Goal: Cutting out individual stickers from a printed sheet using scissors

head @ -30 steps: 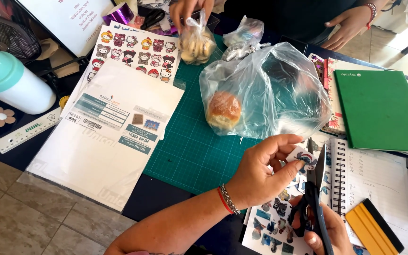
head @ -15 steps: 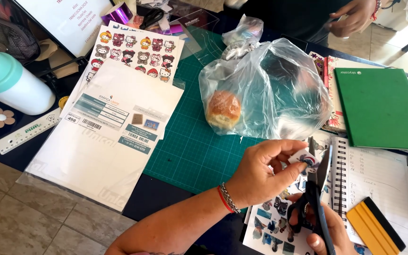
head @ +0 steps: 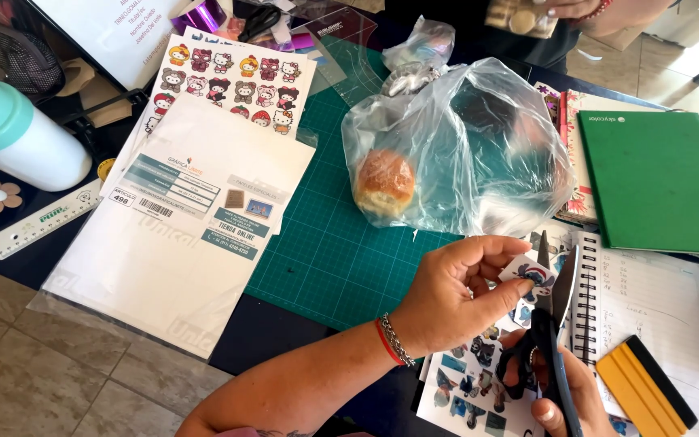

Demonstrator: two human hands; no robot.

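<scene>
At lower centre of the frame the left hand [head: 446,295] pinches a small cut-out sticker [head: 527,271] between thumb and fingers, holding it just above a sticker sheet [head: 467,388] that lies at the bottom edge. Lower right, the right hand [head: 564,388] grips black scissors [head: 552,324], fingers through the loops, the blades parted and pointing up with the sticker between them. Right of the scissors lies a spiral notebook [head: 649,299] with a yellow squeegee [head: 645,392] on its lower corner. Above it, at the right, rests a green folder [head: 657,182]. In the middle of the frame a clear plastic bag [head: 487,137] sits on a green cutting mat [head: 325,243], with a bread roll [head: 384,182] inside at its left. Left of the mat lie white sheets in a clear sleeve [head: 163,243], a sheet of cartoon stickers [head: 236,81] above them. At far left stand a white bottle with a teal cap [head: 18,133] and a ruler [head: 42,222]. Another person's hand [head: 576,8] shows at the top edge.
</scene>
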